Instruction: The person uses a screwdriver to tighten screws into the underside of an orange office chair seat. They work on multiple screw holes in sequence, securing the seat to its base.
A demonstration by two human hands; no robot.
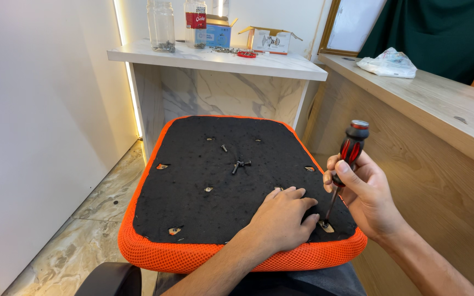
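An upturned chair seat lies before me, its black underside rimmed with orange mesh. My right hand grips a screwdriver with a red and black handle, its tip set in a hole at the near right corner. My left hand rests flat on the black fabric just left of that hole. Loose dark screws lie near the middle of the seat, and several other mounting holes show across it.
A white marble-look counter stands behind the seat with glass jars, small cardboard boxes and scattered screws. A wooden counter runs along the right, bearing a white plastic bag. A white wall is at left.
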